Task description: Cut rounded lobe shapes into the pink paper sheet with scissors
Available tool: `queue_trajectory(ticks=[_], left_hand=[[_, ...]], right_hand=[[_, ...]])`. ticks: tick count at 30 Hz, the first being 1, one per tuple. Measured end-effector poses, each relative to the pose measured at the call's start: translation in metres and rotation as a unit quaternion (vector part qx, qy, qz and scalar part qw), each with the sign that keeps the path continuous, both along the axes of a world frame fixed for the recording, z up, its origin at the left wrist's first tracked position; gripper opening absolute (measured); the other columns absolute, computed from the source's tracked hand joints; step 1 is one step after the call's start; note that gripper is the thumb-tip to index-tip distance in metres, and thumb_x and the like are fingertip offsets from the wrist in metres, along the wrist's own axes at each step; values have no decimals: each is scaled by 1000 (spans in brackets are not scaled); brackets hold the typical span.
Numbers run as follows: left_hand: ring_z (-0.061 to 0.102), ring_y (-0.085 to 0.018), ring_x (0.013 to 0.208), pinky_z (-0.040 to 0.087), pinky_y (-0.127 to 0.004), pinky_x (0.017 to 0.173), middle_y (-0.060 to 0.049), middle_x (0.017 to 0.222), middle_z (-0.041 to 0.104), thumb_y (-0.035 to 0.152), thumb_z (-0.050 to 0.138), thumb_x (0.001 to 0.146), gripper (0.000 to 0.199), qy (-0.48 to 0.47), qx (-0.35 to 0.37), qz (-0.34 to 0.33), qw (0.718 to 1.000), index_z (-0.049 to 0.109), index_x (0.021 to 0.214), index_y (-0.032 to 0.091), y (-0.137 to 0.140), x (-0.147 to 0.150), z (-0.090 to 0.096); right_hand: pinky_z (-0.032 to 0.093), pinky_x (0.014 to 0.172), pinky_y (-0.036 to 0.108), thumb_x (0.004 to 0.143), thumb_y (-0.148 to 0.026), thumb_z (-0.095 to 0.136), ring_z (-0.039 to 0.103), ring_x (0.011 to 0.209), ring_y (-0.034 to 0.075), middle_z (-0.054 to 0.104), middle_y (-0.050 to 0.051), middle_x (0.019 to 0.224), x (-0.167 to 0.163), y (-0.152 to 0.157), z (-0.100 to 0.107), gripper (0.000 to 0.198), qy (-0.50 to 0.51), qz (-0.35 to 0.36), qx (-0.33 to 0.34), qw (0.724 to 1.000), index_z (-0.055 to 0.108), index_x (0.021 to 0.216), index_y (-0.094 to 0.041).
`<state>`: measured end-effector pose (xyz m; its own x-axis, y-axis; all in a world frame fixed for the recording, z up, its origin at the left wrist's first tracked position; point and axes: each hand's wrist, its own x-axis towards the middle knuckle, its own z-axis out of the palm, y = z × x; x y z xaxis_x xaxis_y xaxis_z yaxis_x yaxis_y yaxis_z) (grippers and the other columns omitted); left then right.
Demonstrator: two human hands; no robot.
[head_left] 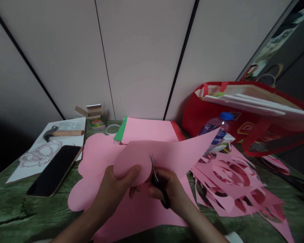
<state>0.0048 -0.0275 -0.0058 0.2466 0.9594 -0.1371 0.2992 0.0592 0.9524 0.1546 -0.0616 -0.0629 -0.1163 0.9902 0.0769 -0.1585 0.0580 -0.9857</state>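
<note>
My left hand (121, 184) pinches a sheet of pink paper (172, 152) by its rounded, partly cut lobe, thumb on top. In my right hand (168, 185) is a pair of scissors with black handles (162, 195); its blades sit at the paper's cut edge, beside the rounded part. The sheet's pointed end sticks out to the upper right. Beneath my hands lies another large pink sheet (142, 219). Rounded pink paper cut-outs (96, 152) are piled to the left of it.
Pink paper scraps (230, 182) heap at the right, before a blue-capped bottle (218, 128) and a red bag (200, 111). On the left lie a black phone (55, 170), bead strands (40, 153) and a hammer (63, 133). Behind are a small open box (96, 121) and stacked coloured paper (149, 130).
</note>
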Motion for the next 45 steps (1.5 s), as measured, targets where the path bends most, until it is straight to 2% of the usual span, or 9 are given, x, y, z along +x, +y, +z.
queue_trajectory(ticks=[12, 15, 18, 21, 24, 26, 31, 36, 45], left_hand=[[43, -10, 33, 36, -22, 40, 3, 33, 48, 35, 55, 72, 39, -28, -16, -13, 999, 50, 39, 16, 4, -3, -3], [41, -9, 32, 33, -21, 36, 3, 32, 47, 37, 58, 70, 37, -22, -29, 8, 999, 51, 41, 16, 5, -4, -3], [44, -10, 34, 35, -21, 39, 2, 31, 47, 36, 59, 71, 39, -18, -13, 13, 1000, 51, 38, 15, 6, -5, -5], [48, -10, 37, 39, -21, 42, 0, 36, 53, 34, 57, 74, 38, -84, 19, 12, 996, 55, 41, 14, 8, -4, -11], [50, -12, 37, 40, -23, 36, -1, 46, 59, 35, 54, 76, 32, -176, 0, 16, 984, 61, 53, 13, 8, 0, -15], [50, -13, 38, 41, -23, 37, -1, 45, 58, 35, 52, 77, 35, -189, -3, 9, 982, 59, 51, 14, 6, 2, -17], [51, -12, 38, 42, -22, 42, 0, 38, 54, 36, 49, 79, 42, -116, 4, -18, 993, 54, 42, 15, 0, 3, -12], [42, -9, 29, 36, -21, 37, 2, 28, 45, 38, 51, 77, 48, -28, 4, 9, 1000, 48, 34, 16, -2, 1, -8], [41, -8, 27, 32, -19, 31, 2, 28, 44, 39, 57, 72, 45, -42, 5, 17, 999, 48, 35, 15, -2, -1, -7]], right_hand=[[30, 41, 19, 60, -30, 74, 39, 44, 7, 45, -5, 52, 2, -2, 2, 26, -11, 3, -29, 1000, 56, 69, -14], [31, 40, 18, 59, -27, 74, 40, 43, 7, 46, -6, 50, 3, -1, 1, 25, -12, 3, -32, 999, 56, 69, -14], [32, 40, 18, 59, -24, 74, 41, 42, 7, 48, -5, 49, 2, -1, 1, 22, -13, -7, -31, 999, 56, 68, -14], [34, 40, 17, 61, -21, 72, 43, 43, 7, 51, -4, 50, 0, -1, 2, 18, -9, -18, -29, 999, 57, 68, -13], [37, 39, 17, 63, -23, 70, 46, 44, 8, 53, -3, 52, -4, -2, 3, 17, 15, -11, -28, 999, 57, 70, -14], [38, 39, 18, 64, -28, 69, 48, 44, 8, 54, -3, 54, -7, -3, 3, 19, 36, -6, -26, 999, 56, 69, -15], [37, 40, 19, 64, -35, 69, 49, 45, 9, 56, -1, 60, -9, -3, 1, 25, 38, 6, -23, 999, 53, 67, -16], [31, 42, 20, 60, -35, 72, 38, 46, 9, 44, -5, 53, -3, 0, 4, 28, 1, -8, -3, 1000, 54, 68, -16], [28, 44, 21, 55, -34, 76, 34, 47, 8, 43, -6, 53, -1, 1, 20, 32, -42, -6, -17, 999, 50, 62, -16]])
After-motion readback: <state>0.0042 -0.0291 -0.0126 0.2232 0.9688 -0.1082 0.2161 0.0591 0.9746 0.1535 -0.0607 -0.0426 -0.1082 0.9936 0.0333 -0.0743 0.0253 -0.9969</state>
